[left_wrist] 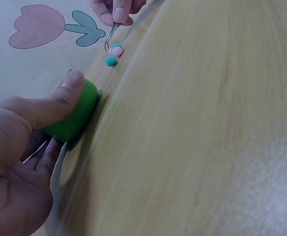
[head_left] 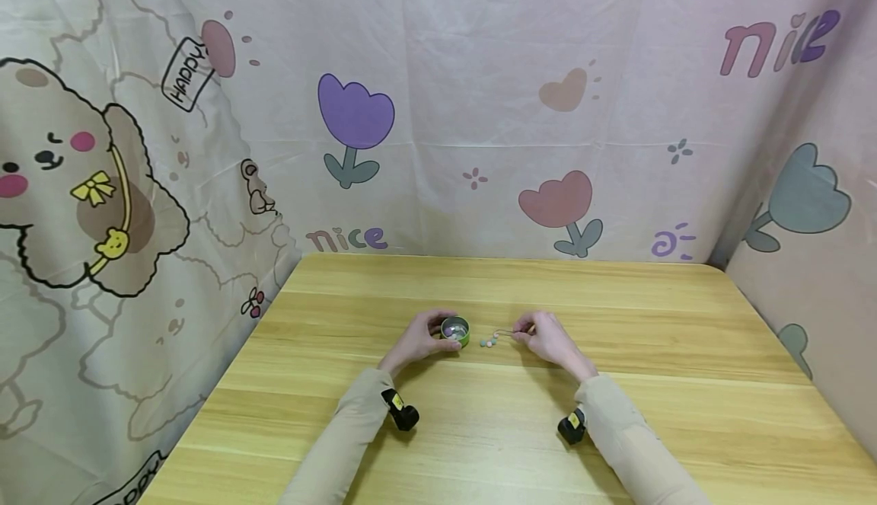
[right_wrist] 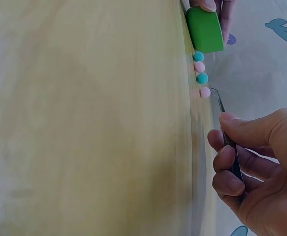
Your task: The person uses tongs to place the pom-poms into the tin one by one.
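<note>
My left hand point(head_left: 419, 339) is wrapped around a small round green tin point(left_wrist: 84, 110) on the table, thumb on the near side. The tin's top is uncovered, and small pale and purplish things show inside it in the head view. Just right of the tin lie small fuzzy pompoms: a teal pompom point(right_wrist: 202, 78), a pink pompom point(right_wrist: 205, 92) and others of the same colours. My right hand point(head_left: 544, 336) pinches dark tweezers point(right_wrist: 228, 140) between thumb and fingers. Their bent metal tips are right beside the end pink pompom, pointing toward the tin.
A light wood-grain table point(head_left: 479, 429) lies under both hands. Behind it hangs a pale printed cloth point(head_left: 445, 109), with more cloth along the left and right sides. Each sleeve carries a black wrist camera, such as the left camera point(head_left: 403, 413).
</note>
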`<state>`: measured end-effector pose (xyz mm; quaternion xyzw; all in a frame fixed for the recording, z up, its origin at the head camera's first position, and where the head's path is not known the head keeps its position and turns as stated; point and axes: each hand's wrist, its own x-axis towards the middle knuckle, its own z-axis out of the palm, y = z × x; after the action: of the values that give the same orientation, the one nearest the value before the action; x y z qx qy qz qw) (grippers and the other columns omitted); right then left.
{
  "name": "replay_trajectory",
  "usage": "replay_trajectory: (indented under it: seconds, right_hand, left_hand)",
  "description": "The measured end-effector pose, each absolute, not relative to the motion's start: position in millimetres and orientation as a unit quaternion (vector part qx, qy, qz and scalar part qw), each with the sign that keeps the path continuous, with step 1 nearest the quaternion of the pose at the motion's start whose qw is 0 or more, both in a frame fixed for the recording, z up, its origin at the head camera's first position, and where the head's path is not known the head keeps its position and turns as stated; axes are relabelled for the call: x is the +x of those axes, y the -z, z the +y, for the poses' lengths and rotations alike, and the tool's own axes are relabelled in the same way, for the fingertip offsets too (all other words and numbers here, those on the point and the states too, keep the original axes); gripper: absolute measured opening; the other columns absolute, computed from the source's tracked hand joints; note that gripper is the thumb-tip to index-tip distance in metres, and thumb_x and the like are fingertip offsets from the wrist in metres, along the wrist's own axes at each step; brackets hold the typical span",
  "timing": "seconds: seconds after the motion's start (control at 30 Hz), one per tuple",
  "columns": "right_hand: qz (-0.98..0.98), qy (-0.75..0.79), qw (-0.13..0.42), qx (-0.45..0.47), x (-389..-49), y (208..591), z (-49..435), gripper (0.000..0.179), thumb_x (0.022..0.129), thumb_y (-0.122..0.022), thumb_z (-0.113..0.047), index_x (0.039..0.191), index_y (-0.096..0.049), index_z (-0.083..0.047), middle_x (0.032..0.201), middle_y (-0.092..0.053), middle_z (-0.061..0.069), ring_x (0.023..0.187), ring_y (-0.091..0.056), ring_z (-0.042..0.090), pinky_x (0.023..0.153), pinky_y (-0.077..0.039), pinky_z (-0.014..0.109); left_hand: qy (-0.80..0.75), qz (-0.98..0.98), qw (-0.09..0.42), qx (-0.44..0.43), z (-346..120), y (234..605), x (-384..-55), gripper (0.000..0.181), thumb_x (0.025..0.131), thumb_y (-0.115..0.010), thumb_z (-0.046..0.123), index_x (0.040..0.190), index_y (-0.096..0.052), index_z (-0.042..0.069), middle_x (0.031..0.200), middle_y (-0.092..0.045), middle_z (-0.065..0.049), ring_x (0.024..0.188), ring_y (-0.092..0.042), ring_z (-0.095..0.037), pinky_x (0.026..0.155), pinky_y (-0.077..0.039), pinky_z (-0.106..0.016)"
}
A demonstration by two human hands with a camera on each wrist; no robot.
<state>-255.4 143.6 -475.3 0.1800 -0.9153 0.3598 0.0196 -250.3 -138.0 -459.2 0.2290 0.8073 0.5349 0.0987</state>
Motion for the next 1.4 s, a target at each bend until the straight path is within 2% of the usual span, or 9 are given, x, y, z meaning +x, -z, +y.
replay_trajectory:
  seconds: [0.23,0.5,1.07,1.4]
  right_hand:
    - [-0.902,-0.373,0.047,0.212,-253,474,144,0.009,0.088,-0.073,-0.005,0.084,-0.07,0.003,0.079,-0.072,0.008,0.072,-0.062,0.01,0.065,-0.056,0.026]
    - [-0.912,-0.366,0.015,0.183,-256,475,142,0.008,0.089,-0.074,-0.005,0.086,-0.072,0.002,0.083,-0.073,0.008,0.076,-0.065,0.014,0.068,-0.056,0.024]
    - [-0.915,-0.365,0.009,0.171,-256,474,142,0.008,0.088,-0.074,-0.005,0.088,-0.072,0.003,0.084,-0.073,0.008,0.078,-0.064,0.013,0.07,-0.056,0.025]
    - [-0.917,-0.362,0.005,0.166,-254,473,141,0.007,0.088,-0.074,-0.004,0.089,-0.072,0.002,0.084,-0.073,0.007,0.078,-0.064,0.013,0.071,-0.056,0.026]
  left_hand:
    - [-0.534,0.808,0.099,0.229,-138,458,-250,0.062,0.084,-0.078,-0.001,0.136,-0.048,-0.017,0.132,-0.057,-0.036,0.122,-0.058,-0.05,0.11,-0.048,-0.056]
    - [-0.536,0.806,0.1,0.228,-137,457,-249,0.062,0.084,-0.077,-0.001,0.136,-0.048,-0.017,0.132,-0.057,-0.036,0.122,-0.058,-0.05,0.109,-0.048,-0.056]
    - [-0.535,0.807,0.091,0.234,-138,461,-252,0.061,0.083,-0.077,-0.004,0.134,-0.048,-0.019,0.13,-0.057,-0.037,0.118,-0.059,-0.051,0.106,-0.051,-0.055]
    - [-0.541,0.809,0.084,0.215,-135,472,-255,0.061,0.082,-0.077,-0.004,0.135,-0.05,-0.016,0.131,-0.058,-0.035,0.119,-0.06,-0.049,0.107,-0.049,-0.056]
